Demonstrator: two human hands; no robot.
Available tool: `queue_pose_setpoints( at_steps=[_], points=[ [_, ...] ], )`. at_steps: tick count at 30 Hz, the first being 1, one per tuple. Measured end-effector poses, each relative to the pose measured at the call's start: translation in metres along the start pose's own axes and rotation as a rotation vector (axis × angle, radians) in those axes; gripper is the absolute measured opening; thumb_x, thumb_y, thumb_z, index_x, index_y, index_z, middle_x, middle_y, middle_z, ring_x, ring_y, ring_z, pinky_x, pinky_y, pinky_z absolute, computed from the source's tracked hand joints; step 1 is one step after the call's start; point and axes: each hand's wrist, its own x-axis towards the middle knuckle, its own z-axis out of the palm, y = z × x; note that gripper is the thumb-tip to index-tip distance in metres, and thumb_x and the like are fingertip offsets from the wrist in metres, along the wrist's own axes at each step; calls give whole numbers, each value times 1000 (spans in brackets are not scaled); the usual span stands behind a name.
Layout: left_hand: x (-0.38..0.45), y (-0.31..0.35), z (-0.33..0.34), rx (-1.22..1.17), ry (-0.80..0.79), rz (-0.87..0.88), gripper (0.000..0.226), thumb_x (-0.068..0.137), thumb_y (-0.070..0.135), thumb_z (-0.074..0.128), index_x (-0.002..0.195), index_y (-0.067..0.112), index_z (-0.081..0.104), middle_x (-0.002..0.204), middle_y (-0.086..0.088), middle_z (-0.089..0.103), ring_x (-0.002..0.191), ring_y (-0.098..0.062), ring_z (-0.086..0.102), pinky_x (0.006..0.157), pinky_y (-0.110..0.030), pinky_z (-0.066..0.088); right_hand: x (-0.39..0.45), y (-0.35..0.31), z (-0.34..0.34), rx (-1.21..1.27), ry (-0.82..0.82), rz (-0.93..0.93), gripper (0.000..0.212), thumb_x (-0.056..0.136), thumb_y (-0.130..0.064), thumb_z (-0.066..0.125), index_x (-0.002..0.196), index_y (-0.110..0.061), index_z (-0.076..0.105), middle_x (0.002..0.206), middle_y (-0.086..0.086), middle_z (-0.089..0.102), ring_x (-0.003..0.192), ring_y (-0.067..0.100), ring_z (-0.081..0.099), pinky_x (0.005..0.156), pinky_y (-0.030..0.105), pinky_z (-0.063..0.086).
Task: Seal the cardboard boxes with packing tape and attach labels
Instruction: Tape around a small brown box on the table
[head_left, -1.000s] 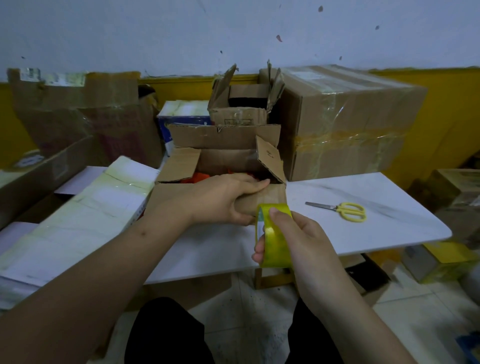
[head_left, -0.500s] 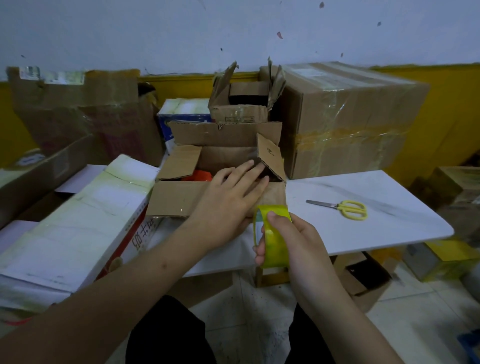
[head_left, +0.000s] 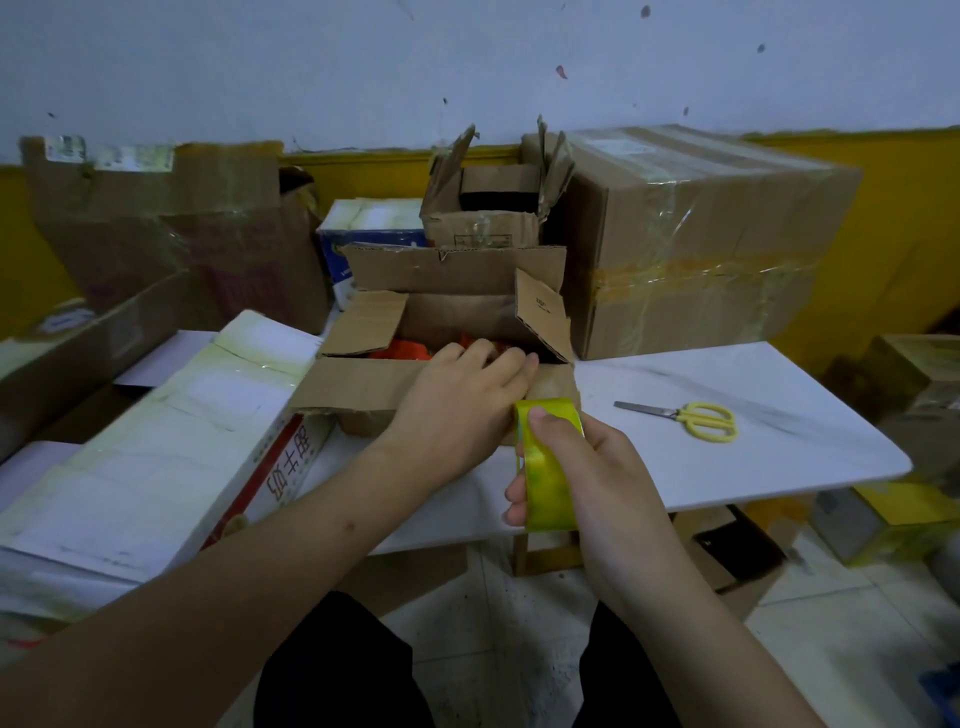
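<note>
my left hand (head_left: 457, 400) flat, fingers straight on box (head_left: 363, 387) flap | my right hand (head_left: 597, 483) gripping tape roll (head_left: 548, 462) | scissors (head_left: 691, 418) on table (head_left: 779, 441)

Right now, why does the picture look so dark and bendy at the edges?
Head view: the light is dim and bluish, the wide lens curves the white tabletop, the white carton at the left edge looks smeared, and the shiny yellow tape roll shows some glare.

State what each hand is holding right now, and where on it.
The right hand grips the yellow tape roll, thumb on its outer band, fingers round the far side. The left hand holds nothing; it rests on the open box's front flap.
</note>
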Motion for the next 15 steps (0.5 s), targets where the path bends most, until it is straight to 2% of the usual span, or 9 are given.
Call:
queue_pose_setpoints(
  at_steps=[5, 7, 10, 12, 15],
  points=[
    [11, -9, -11, -70, -78, 16, 43, 81, 11, 72, 124, 9, 68, 105, -8, 70, 77, -29, 64, 57, -38, 51, -3, 0, -1, -35, -9, -69, 27, 99, -28, 53, 83, -7, 60, 56, 11, 64, 49, 20, 61, 51, 26, 53],
    [18, -12, -20, -116, -165, 4, 40, 90, 13, 63, 129, 15, 65, 112, -5, 67, 84, -28, 63, 61, -38, 50, -2, 2, -2, -40, -14, -111, 27, 100, -25, 52, 83, -6, 59, 57, 12, 63, 49, 20, 61, 50, 24, 52],
    [33, -19, -32, -147, -334, 7, 35, 103, 31, 47, 135, 27, 60, 124, 4, 60, 102, -21, 61, 71, -37, 51, 1, 11, -5, -47, -31, -178, 26, 100, -24, 50, 83, -7, 58, 59, 12, 62, 52, 20, 62, 53, 21, 52],
    [45, -30, -35, -201, -422, 45, 32, 103, 38, 46, 128, 28, 65, 121, 7, 62, 102, -16, 62, 73, -34, 52, 6, 18, -7, -65, -55, -223, 27, 98, -29, 50, 85, -7, 58, 60, 10, 64, 56, 19, 63, 58, 19, 52],
    [58, -44, -36, -309, -526, 46, 23, 100, 34, 53, 108, 24, 71, 105, 3, 68, 90, -17, 64, 76, -41, 54, 17, 27, -11, -118, -90, -306, 36, 98, -38, 52, 87, -5, 58, 65, 11, 66, 62, 16, 66, 64, 18, 51]
  ],
)
